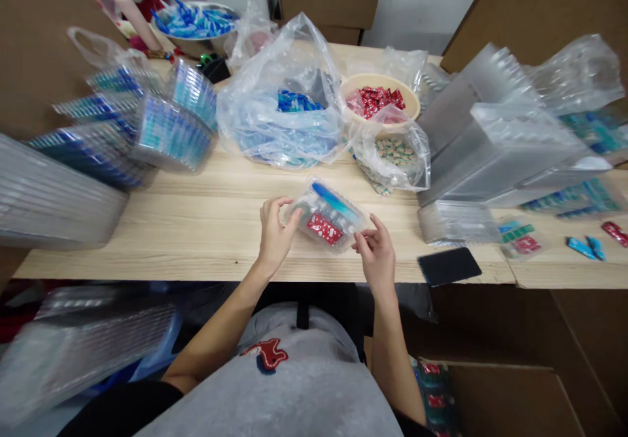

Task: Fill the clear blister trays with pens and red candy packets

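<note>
Between my hands, above the front part of the table, is a clear plastic blister pack [338, 235], slightly tilted. A long blue item [330, 196] and a red packet with white spots [324, 227] show inside it, along with small clear pieces I cannot make out. My left hand [275, 234] grips the pack's left end, thumb on top. At the lower right corner, the thumb and fingers of my right hand [377, 250] pinch its edge.
Beyond the pack stand a plastic bag of blue items [284, 129], a bowl of red packets [415, 102] and a bag of small beige-green packets [395, 152]. Stacked clear trays [456, 156] rise at right, filled packs [171, 133] at left. A phone [449, 267] lies near the front edge.
</note>
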Motion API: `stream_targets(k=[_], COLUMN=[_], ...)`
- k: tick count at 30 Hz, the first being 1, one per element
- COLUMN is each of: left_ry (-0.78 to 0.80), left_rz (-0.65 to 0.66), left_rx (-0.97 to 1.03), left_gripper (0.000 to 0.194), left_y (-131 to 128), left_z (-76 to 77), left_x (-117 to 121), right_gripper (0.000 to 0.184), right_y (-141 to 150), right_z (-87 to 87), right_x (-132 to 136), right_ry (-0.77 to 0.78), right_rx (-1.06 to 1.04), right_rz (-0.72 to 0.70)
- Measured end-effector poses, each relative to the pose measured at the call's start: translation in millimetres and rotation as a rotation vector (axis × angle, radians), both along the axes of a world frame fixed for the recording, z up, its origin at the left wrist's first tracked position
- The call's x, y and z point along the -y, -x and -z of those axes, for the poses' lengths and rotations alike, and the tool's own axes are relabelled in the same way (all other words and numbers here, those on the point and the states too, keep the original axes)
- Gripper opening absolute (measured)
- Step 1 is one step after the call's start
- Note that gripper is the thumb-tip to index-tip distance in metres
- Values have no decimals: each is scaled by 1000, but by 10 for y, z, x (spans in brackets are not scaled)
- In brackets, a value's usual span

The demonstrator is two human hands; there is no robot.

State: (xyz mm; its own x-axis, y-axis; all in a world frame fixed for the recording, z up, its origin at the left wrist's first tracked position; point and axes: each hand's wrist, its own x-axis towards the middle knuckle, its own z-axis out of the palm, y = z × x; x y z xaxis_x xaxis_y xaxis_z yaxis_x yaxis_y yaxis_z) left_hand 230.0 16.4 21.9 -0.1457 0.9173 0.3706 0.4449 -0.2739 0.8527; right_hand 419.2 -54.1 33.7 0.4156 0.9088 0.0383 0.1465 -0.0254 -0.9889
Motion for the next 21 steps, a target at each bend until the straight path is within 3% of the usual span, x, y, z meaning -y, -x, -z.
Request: stream_targets(k=[4,8,10,14,17,21], left_ry=[89,-52,-101,-121,-189,-240], left_rz=[100,302,340,244,136,225], left_rx=[-30,-133,-200,-326,-426,-563], left_gripper=[34,42,44,48,52,56], left_y=[45,43,30,2,-47,-142], left_z=[101,104,103,144,180,240], left_x=[-85,-154,-184,-169,-62,75], right_gripper=[65,64,57,44,48,63], right_y=[11,-30,-62,-112,-133,-188], right_z=[61,106,123,152,200,291], right_x=[-30,-54,-97,-220,-315,-412], right_ry=[16,-81,-103,-115,-94,-18], right_rx=[186,350,380,328,205,-9], right_rz=[46,-1,-62,-100,-83,-173])
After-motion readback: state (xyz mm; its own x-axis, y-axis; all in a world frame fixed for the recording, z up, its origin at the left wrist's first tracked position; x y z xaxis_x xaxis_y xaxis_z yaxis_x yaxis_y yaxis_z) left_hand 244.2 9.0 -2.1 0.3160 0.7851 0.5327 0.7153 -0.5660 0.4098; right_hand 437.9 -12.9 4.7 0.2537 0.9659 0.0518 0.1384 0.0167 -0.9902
